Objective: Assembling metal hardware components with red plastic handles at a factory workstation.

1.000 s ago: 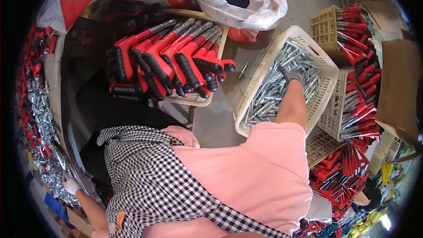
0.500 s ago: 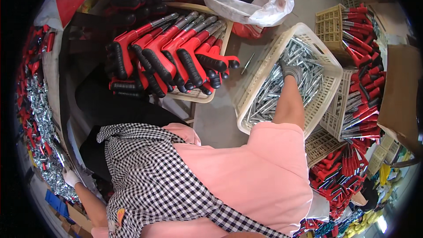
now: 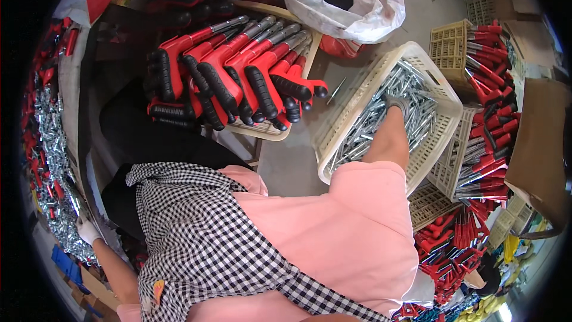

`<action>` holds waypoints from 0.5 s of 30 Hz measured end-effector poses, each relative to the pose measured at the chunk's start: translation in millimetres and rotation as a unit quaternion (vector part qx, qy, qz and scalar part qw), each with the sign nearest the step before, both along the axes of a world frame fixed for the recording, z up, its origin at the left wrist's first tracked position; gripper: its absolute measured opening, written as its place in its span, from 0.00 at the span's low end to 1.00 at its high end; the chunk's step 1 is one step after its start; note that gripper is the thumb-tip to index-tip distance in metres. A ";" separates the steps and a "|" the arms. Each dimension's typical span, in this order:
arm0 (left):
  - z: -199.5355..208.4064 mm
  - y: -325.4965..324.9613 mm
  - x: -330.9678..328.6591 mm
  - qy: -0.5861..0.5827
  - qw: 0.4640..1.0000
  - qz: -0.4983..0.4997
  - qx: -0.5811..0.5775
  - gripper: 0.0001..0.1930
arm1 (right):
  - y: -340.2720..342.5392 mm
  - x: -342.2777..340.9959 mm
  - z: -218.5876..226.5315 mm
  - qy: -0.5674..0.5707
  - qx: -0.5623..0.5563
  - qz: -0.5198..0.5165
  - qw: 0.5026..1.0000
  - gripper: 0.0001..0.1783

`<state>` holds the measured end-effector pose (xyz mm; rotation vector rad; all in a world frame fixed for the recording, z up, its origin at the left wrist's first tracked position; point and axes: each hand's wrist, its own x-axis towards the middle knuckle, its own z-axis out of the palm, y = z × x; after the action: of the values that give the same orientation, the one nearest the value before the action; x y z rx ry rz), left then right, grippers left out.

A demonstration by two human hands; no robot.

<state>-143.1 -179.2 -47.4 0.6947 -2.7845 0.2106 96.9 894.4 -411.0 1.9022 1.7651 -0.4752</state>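
Note:
At the far left, my left hand [image 3: 89, 231] in a white glove is at the edge of a heap of small silver metal parts [image 3: 52, 122]. Its fingers look closed, and a shiny slim piece shows just beyond them; what they hold is too small to make out. My right hand [image 3: 397, 106], in a grey glove, reaches down into a cream plastic crate [image 3: 447, 93] filled with silver metal rods [image 3: 369, 120]. Its fingers are hidden among the rods.
Red-and-black pistol-shaped handles with metal tubes [image 3: 235, 74] are stacked in a shallow crate ahead. A white sack [image 3: 372, 9] stands beyond. More crates [image 3: 448, 48] with red-handled tools line the right, near a cardboard box [image 3: 539, 149]. A single rod [image 3: 336, 90] lies on the floor.
The whole view has shifted slightly. My right hand has moved a little nearer to me and sits deeper among the rods. My left hand stays by the silver heap.

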 end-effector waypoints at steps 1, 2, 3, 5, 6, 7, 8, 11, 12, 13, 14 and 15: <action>-2.3 2.4 -2.3 -0.002 1.000 0.001 0.002 0.31 | 3.0 9.0 -5.0 0.004 0.013 0.016 1.000 0.60; -0.9 1.5 -3.9 -0.008 1.000 0.000 -0.018 0.31 | 0.3 16.6 -14.4 0.004 0.059 0.095 0.994 0.56; -4.5 -0.7 0.6 -0.010 0.999 0.003 -0.035 0.32 | -7.6 6.7 -5.7 0.003 0.071 0.073 0.995 0.55; -2.9 -7.2 8.1 -0.003 0.999 0.004 -0.033 0.33 | -33.5 -20.8 34.5 -0.003 0.042 0.052 0.998 0.50; -4.1 -10.5 8.4 0.008 0.999 -0.005 -0.035 0.33 | -29.1 -21.5 29.0 -0.003 0.041 0.055 0.998 0.50; -2.8 -14.3 11.7 0.009 0.999 -0.002 -0.036 0.33 | -19.2 -20.6 15.8 -0.005 0.017 0.050 0.999 0.49; -2.0 -8.0 1.0 0.000 0.999 -0.007 -0.043 0.33 | -12.3 -9.2 1.0 -0.015 -0.008 0.037 0.999 0.48; -1.5 -1.8 1.3 -0.004 0.998 -0.010 -0.058 0.33 | -15.1 -9.6 -15.0 -0.013 0.029 0.023 0.999 0.47; -5.9 3.9 2.8 0.001 0.999 -0.001 -0.046 0.33 | -22.1 -11.7 -0.3 -0.007 0.037 0.020 0.999 0.46; -10.2 10.3 5.5 0.007 0.999 0.007 -0.034 0.33 | -26.7 -13.5 20.1 0.014 0.010 0.015 1.000 0.47; -8.0 11.1 2.5 0.005 0.999 0.003 -0.033 0.33 | -20.5 -1.1 20.6 0.012 0.010 0.011 1.000 0.47; -3.8 7.6 4.7 0.004 0.999 0.006 -0.037 0.33 | -6.3 10.8 9.8 0.048 -0.038 0.047 0.997 0.45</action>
<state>-138.4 -171.6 -51.2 0.6918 -2.7501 0.3097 107.7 888.1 -401.2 1.7619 1.8611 -0.5995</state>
